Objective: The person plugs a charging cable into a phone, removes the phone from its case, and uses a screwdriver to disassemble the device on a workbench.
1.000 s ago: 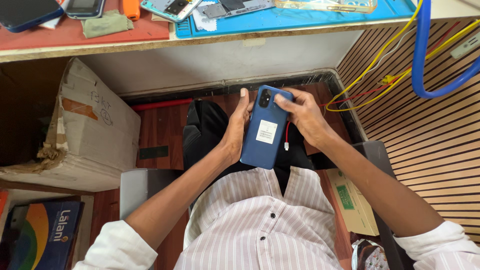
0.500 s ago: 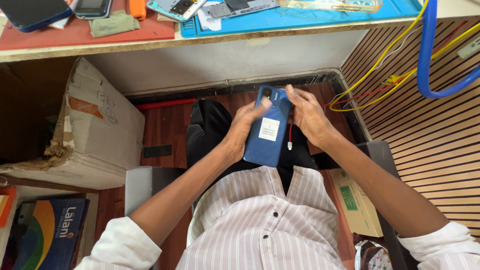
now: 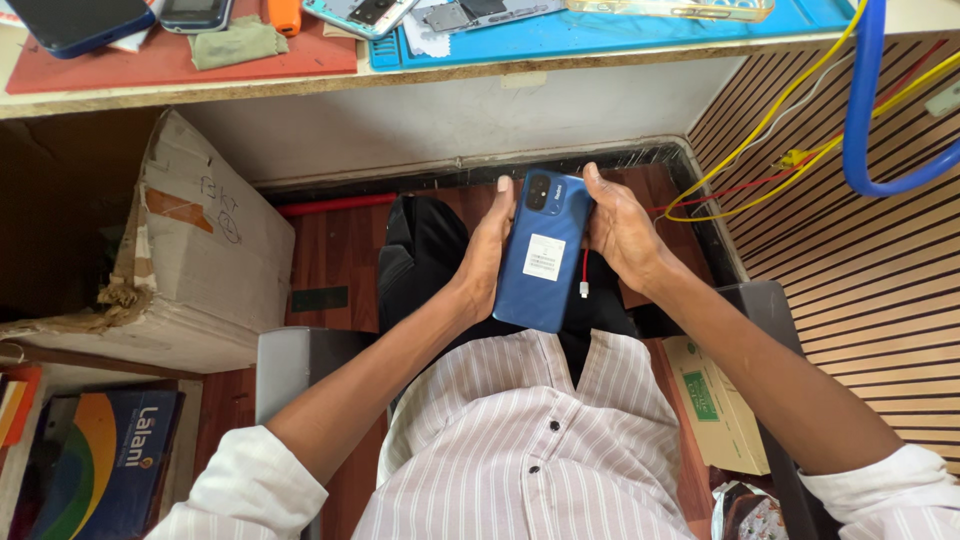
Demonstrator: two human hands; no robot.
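Since the earlier frame my hands have drawn the phone [image 3: 545, 250] a little lower and closer to my chest, and the view has tipped so less of the bench shows. I hold the phone back-up over my lap, camera end pointing away from me, a white sticker on its blue back. My left hand [image 3: 487, 255] cups its left edge, fingers pressed together along the side, thumb tip up by the camera corner. My right hand [image 3: 620, 235] grips the right edge, fingers curled close behind, thumb laid on the top corner. A thin red cable [image 3: 584, 272] hangs just beside the phone's right edge.

Above, the bench [image 3: 450, 70] runs across the top of the view, its front edge raw and chipped. A red mat [image 3: 150, 60] covers its left part, with a dark phone at the left corner and a green cloth [image 3: 238, 42]. A blue mat [image 3: 620, 28] covers the right part, carrying opened phone parts.

Below the bench edge the floor is dark wood. A worn cardboard box [image 3: 190, 260] stands at my left. A slatted wall [image 3: 860, 240] closes the right side, with yellow wires [image 3: 780, 120] and a blue hose [image 3: 866, 110] hanging across it.
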